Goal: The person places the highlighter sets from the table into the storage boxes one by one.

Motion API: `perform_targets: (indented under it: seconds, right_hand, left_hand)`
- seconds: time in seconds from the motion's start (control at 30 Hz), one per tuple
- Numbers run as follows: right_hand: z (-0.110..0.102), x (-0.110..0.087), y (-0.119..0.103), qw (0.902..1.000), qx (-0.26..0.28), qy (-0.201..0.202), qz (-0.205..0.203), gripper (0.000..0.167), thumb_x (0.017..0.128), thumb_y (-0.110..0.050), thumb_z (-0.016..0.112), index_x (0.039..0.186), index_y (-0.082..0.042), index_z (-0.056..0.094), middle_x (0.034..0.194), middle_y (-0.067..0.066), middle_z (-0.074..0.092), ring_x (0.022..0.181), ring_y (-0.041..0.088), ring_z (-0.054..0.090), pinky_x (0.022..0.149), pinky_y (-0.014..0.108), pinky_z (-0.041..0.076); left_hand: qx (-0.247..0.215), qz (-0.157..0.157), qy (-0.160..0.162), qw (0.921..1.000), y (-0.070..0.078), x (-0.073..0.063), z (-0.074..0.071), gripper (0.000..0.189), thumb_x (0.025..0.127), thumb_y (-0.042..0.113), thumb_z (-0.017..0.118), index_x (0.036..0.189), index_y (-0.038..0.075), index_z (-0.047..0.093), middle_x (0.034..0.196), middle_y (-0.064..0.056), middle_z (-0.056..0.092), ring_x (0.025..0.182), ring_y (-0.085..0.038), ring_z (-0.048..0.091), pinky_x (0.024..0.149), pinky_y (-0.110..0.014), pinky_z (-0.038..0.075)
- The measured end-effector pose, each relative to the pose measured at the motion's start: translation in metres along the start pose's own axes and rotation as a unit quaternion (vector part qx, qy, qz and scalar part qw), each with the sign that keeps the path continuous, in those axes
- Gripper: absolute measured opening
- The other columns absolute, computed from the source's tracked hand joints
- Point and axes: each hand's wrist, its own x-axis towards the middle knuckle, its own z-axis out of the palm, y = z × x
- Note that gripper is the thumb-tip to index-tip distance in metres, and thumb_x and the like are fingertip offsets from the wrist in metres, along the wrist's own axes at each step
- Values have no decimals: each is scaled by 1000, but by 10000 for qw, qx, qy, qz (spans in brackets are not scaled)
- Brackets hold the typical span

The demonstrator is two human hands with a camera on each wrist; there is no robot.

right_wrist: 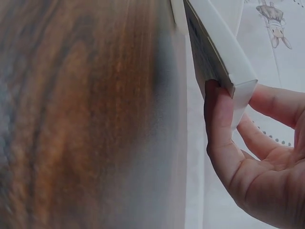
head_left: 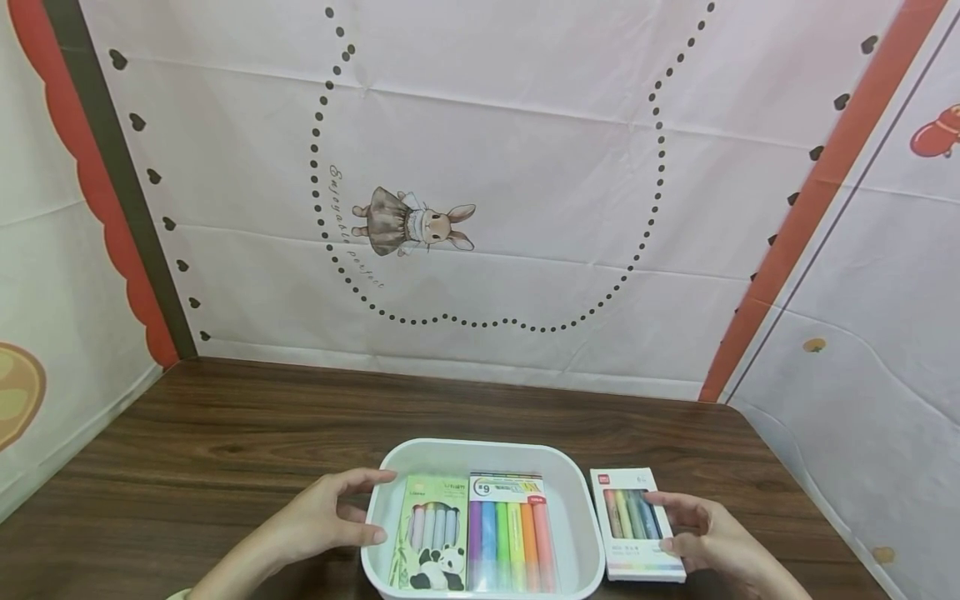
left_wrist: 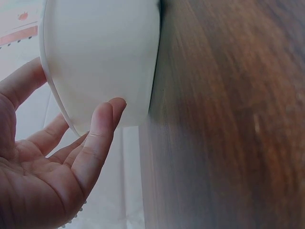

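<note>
My left hand (head_left: pixel 322 517) grips the left rim of a white plastic bin (head_left: pixel 573 517), fingers on both sides of the wall in the left wrist view. Inside the bin lie a green box with a panda picture (head_left: pixel 438 562) and a windowed pack of thick pens (head_left: pixel 512 542) in rainbow colours. Just right of the bin, my right hand (head_left: pixel 708 537) pinches the right side of a slim white box of coloured sticks (head_left: pixel 641 558). In the right wrist view that box (right_wrist: pixel 224 43) is held at a tilt, fingers on both faces.
The dark wood table (head_left: pixel 300 408) spreads around the bin. Behind it hangs a pale cloth (head_left: pixel 525 208) with a rabbit print, and more printed cloth closes off the left and right sides.
</note>
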Motion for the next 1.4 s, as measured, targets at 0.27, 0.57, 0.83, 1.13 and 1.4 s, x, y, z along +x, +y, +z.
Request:
perform_targets:
  seconds: [0.27, 0.57, 0.83, 1.13, 1.4]
  right_hand:
    - [-1, -2, -2, 9993, 220, -199, -215, 58, 82, -5, 60, 133, 8, 34, 100, 8, 57, 85, 22, 60, 68, 37, 55]
    - [-3, -2, -3, 9995, 254, -115, -124, 55, 82, -5, 60, 132, 4, 40, 99, 7, 58, 86, 21, 59, 68, 35, 54]
    - [-7, -3, -3, 9980, 555, -245, -173, 46, 84, -6, 59, 129, -10, 50, 101, 6, 57, 87, 20, 60, 71, 33, 54]
    - [-10, -4, -3, 9930, 793, -753, -454, 41, 86, -3, 55, 111, -36, 57, 104, 6, 57, 90, 19, 61, 72, 32, 54]
    - [-11, -5, -5, 9948, 734, -612, -355, 40, 86, -4, 56, 114, -33, 57, 105, 5, 57, 90, 20, 61, 73, 33, 54]
  left_hand:
    - [-49, 53, -81, 9999, 0, -1, 0, 71, 76, 9, 73, 132, -10, 36, 125, -40, 37, 89, -30, 64, 69, -33, 55]
    - [-65, 51, -85, 9999, 0, 0, 0, 71, 75, 10, 74, 132, -11, 36, 125, -39, 37, 89, -30, 64, 69, -33, 55]
    - [-45, 81, -108, 9999, 1, 0, 0, 73, 75, 11, 74, 132, -11, 35, 123, -38, 40, 89, -30, 64, 69, -33, 55]
    - [-69, 26, -102, 9999, 1, 0, 0, 73, 75, 10, 74, 133, -11, 34, 119, -34, 46, 89, -31, 64, 69, -34, 55]
    - [-55, 15, -83, 9999, 1, 0, 0, 72, 75, 10, 74, 133, -11, 35, 122, -37, 42, 90, -31, 64, 69, -34, 55]
